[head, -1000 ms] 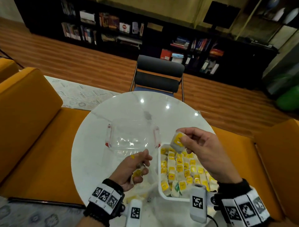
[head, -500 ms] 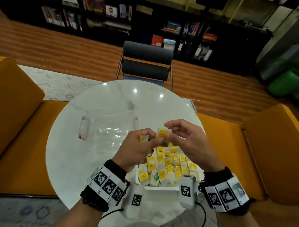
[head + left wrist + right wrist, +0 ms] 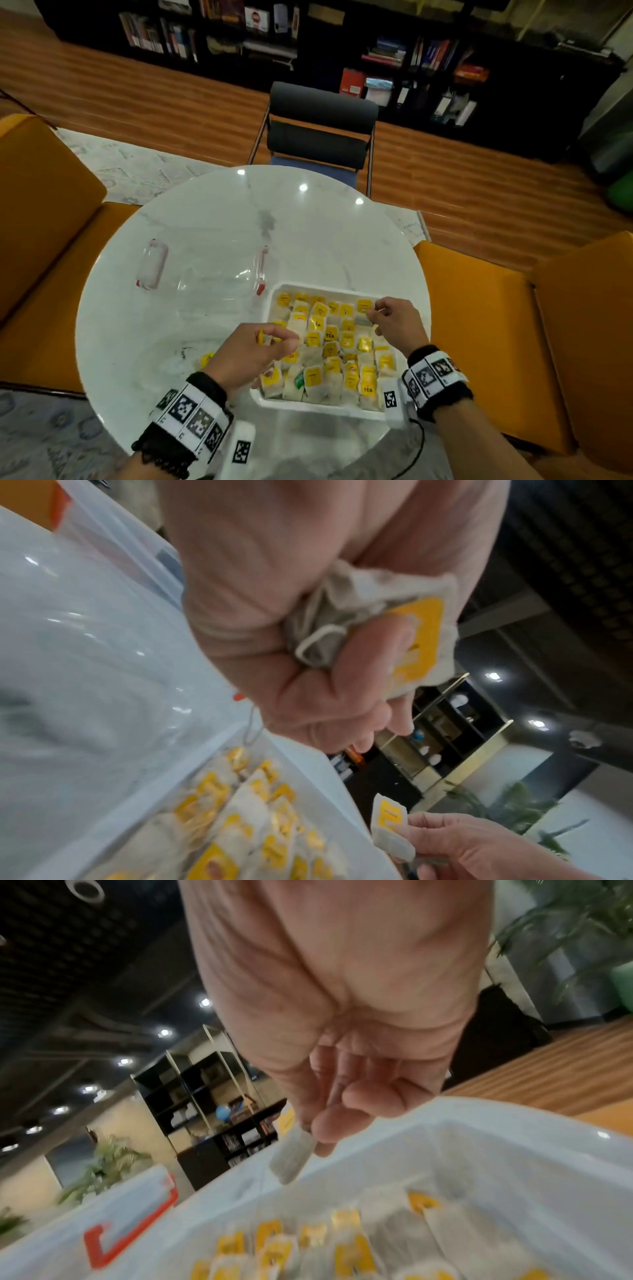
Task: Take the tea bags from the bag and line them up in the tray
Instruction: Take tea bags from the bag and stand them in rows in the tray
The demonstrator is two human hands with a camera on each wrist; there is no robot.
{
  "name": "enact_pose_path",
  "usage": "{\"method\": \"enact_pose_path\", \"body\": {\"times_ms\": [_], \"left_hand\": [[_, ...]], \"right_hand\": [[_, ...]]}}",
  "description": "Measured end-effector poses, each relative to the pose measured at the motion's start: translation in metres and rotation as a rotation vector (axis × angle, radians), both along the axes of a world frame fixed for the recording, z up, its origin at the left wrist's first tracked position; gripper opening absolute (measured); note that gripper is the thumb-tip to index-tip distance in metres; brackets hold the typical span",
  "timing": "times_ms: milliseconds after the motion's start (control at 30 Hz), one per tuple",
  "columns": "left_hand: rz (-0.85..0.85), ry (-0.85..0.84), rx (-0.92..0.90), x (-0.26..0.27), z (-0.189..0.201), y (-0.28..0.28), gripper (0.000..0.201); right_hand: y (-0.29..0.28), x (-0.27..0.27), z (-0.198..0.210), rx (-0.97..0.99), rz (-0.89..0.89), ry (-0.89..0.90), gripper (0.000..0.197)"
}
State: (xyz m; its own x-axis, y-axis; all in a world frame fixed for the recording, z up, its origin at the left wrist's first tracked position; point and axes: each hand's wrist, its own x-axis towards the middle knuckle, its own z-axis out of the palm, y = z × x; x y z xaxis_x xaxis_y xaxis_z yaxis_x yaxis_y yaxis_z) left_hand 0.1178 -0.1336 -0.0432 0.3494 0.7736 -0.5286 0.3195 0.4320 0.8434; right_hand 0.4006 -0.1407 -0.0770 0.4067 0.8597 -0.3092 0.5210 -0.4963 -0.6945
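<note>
The left hand point(image 3: 251, 353) is curled round a crumpled tea bag point(image 3: 404, 631) just above the near-left corner of the white tray point(image 3: 329, 289). Farther off, the right hand point(image 3: 397, 320) pinches a second tea bag point(image 3: 293, 1153) over the tray's far right rows of tea bags point(image 3: 329, 346).

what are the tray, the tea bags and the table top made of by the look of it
Tray: looks like white moulded plastic, smooth with rounded corners and a faint sheen; foam cannot be ruled out.
Tea bags: thin, off-white filter paper, crumpling in the left hand, with yellow paper tags.
Table top: glossy white with grey veins mirroring the ceiling lights, so polished marble or an imitation.
</note>
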Motion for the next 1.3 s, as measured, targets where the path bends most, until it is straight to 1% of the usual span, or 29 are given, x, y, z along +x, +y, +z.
{"method": "enact_pose_path", "body": {"times_ms": [133,167,200,267,400,467,500,567,600,633,667,733,800,833,900,967,1000,1033,1100,1200,1267,1300], "left_hand": [[-0.101,0.160,0.021,-0.002,-0.025,-0.016,0.012],[-0.131,0.194,0.011,-0.002,-0.029,-0.019,0.013],[-0.151,0.223,-0.004,-0.002,-0.033,-0.022,0.014],[-0.147,0.246,-0.043,0.000,-0.037,-0.027,0.018],[-0.170,0.288,-0.045,-0.005,-0.039,-0.030,0.018],[-0.182,0.299,-0.055,-0.009,-0.037,-0.030,0.018],[-0.162,0.280,-0.058,-0.011,-0.037,-0.030,0.019],[-0.052,0.163,-0.116,-0.013,-0.034,-0.028,0.020],[0.015,0.080,-0.167,-0.013,-0.031,-0.026,0.020],[0.080,-0.003,-0.218,-0.014,-0.028,-0.023,0.020],[0.148,-0.077,-0.262,-0.014,-0.025,-0.020,0.023],[0.269,-0.183,-0.324,-0.012,-0.017,-0.014,0.029],[0.347,-0.264,-0.375,-0.008,-0.010,-0.007,0.035],[0.370,-0.296,-0.398,-0.007,-0.007,-0.004,0.036],[0.416,-0.372,-0.448,-0.007,-0.004,0.001,0.038],[0.474,-0.458,-0.508,-0.011,-0.002,0.007,0.038],[0.498,-0.498,-0.537,-0.014,-0.001,0.010,0.037],[0.515,-0.533,-0.566,-0.016,0.001,0.012,0.037],[0.535,-0.595,-0.615,-0.018,0.001,0.017,0.036],[0.553,-0.688,-0.696,-0.020,-0.004,0.023,0.039],[0.532,-0.751,-0.739,-0.019,-0.005,0.025,0.042],[0.523,-0.761,-0.759,-0.018,-0.005,0.025,0.039]], "right_hand": [[0.016,-0.011,-0.027,-0.095,-0.005,0.063,0.022],[0.022,-0.016,-0.033,-0.097,0.007,0.051,0.023],[0.028,-0.020,-0.039,-0.086,0.018,0.031,0.018],[0.037,-0.029,-0.043,-0.078,0.033,-0.007,0.007],[0.044,-0.039,-0.052,-0.101,0.066,-0.107,0.014],[0.045,-0.043,-0.056,-0.107,0.030,-0.125,0.019],[0.045,-0.045,-0.056,-0.112,0.002,-0.127,0.020],[0.045,-0.045,-0.057,-0.096,-0.039,-0.136,0.018],[0.044,-0.045,-0.057,-0.087,-0.048,-0.152,0.013],[0.044,-0.045,-0.056,-0.071,-0.044,-0.168,0.007],[0.043,-0.046,-0.055,-0.043,-0.018,-0.182,0.005],[0.044,-0.046,-0.056,-0.045,0.113,-0.210,0.012],[0.043,-0.048,-0.054,-0.125,0.271,-0.253,0.019],[0.042,-0.048,-0.053,-0.158,0.314,-0.262,0.021],[0.037,-0.048,-0.043,-0.153,0.330,-0.240,0.024],[0.031,-0.053,-0.024,-0.059,0.306,-0.195,0.022],[0.028,-0.058,-0.010,0.006,0.310,-0.160,0.016],[0.023,-0.065,0.007,0.068,0.327,-0.121,0.009],[0.013,-0.085,0.044,0.171,0.388,-0.041,0.004],[-0.001,-0.118,0.092,0.264,0.555,0.017,0.008],[-0.006,-0.137,0.105,0.290,0.679,0.005,0.015],[-0.007,-0.144,0.106,0.289,0.743,-0.041,0.020]]}}
